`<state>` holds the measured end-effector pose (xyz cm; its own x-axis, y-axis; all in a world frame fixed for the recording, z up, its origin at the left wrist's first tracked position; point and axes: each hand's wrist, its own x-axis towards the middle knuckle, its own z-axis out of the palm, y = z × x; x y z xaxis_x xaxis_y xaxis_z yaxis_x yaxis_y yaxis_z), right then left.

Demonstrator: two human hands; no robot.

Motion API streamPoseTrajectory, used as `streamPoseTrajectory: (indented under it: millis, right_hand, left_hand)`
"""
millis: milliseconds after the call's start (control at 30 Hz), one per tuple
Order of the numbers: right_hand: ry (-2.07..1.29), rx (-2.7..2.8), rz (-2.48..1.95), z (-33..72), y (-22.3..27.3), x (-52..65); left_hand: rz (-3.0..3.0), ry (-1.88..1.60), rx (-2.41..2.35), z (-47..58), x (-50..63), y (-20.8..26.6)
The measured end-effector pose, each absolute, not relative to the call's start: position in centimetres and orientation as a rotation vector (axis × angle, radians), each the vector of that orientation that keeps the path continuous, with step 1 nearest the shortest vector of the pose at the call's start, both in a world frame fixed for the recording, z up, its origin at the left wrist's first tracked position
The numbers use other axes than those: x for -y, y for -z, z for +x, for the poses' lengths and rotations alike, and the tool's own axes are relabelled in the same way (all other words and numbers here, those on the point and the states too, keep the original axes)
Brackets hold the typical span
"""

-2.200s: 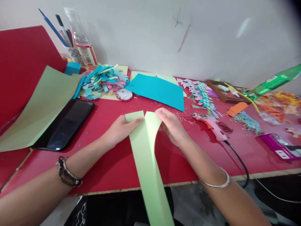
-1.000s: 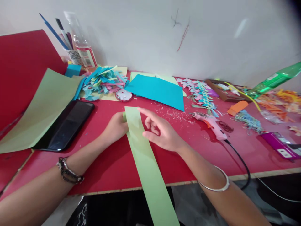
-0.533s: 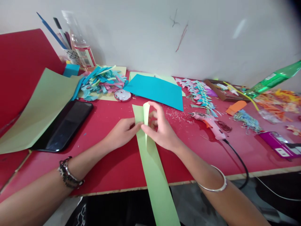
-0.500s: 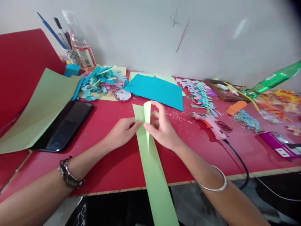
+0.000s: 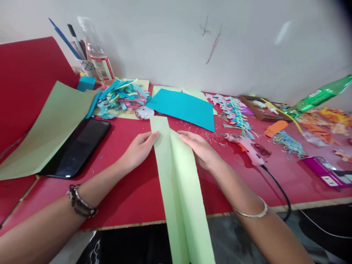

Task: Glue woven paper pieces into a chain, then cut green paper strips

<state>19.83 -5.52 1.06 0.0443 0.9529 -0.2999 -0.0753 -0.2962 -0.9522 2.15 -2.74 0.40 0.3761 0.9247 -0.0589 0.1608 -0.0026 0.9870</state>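
Observation:
A long light green sheet of paper [image 5: 167, 176] with a lengthwise crease runs from the table down past its front edge. My left hand [image 5: 140, 148] pinches its left edge near the far end, thumb on top. On the other side, my right hand [image 5: 199, 146] grips the right edge, thumb on the paper and its other fingers partly hidden behind it. The right half stands angled up from the crease. Just beyond the paper's far end lie a blue sheet [image 5: 184, 108] and a small round lid-like disc [image 5: 144, 112].
A black phone [image 5: 79, 150] lies at left beneath another green sheet [image 5: 46, 135]. Cut paper strips [image 5: 121, 97] are heaped behind it. At right are a pink glue gun [image 5: 246, 146] with a cord, a purple extension box [image 5: 327, 170] and a green bottle [image 5: 319, 95].
The folded green paper has been opened out along its crease, its right part spreading to the right. My right hand has moved right and lower, and my left hand slightly left.

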Motion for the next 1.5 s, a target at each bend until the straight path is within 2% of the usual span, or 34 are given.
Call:
streamPoseTrajectory:
  millis: [533,1500]
  right_hand:
    - [-0.977,1.361,-1.403,19.5,-0.7,5.9]
    - [-0.895,1.387,-1.385,19.4,-0.5,5.8]
  left_hand:
    - [1.249,-0.810,-1.205,2.0,2.7,-0.8]
    - [1.230,-0.855,-1.204,2.2,2.6,-0.8]
